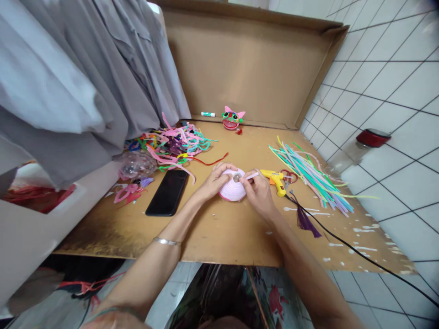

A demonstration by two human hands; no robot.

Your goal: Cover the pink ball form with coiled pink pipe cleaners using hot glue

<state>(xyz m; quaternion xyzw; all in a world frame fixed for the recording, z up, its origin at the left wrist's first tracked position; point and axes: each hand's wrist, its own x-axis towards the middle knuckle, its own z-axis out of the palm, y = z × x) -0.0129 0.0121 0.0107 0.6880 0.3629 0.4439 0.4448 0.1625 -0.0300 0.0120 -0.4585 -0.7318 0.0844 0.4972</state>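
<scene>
A large brown cardboard panel point(247, 68) is standing behind a wooden table point(206, 242), and grey cloth point(113, 68) is hanging at the left. On the table, a tangled heap of coloured fuzzy stems point(178, 141) is lying on the left and a bundle of straight stems point(308, 173) on the right. A dark phone point(167, 193) is lying near the heap.

Two bare hands are working at the middle of the table. The left hand point(219, 180) is curving, partly closed, around the left and far sides of a lilac ball point(231, 191), steadying it. The right hand point(259, 192) is closing in a fingertip pinch on a pale strip point(253, 175), near the ball's top. Its other fingers are curling in; how tightly they are folding is not clear.

A yellow glue gun point(276, 179) is lying just beyond the right hand, with scissors point(291, 176) beside it. The ball is sitting low at the table's middle, ringed with rows of lilac cord and showing a small greyish round patch point(237, 177) on top. The step in hand seems to be fitting the strip around that patch, with the covering appearing nearly complete. The next move seems to be calling for a steady left hold and a fine right pinch, keeping the strip snug against the last row.
</scene>
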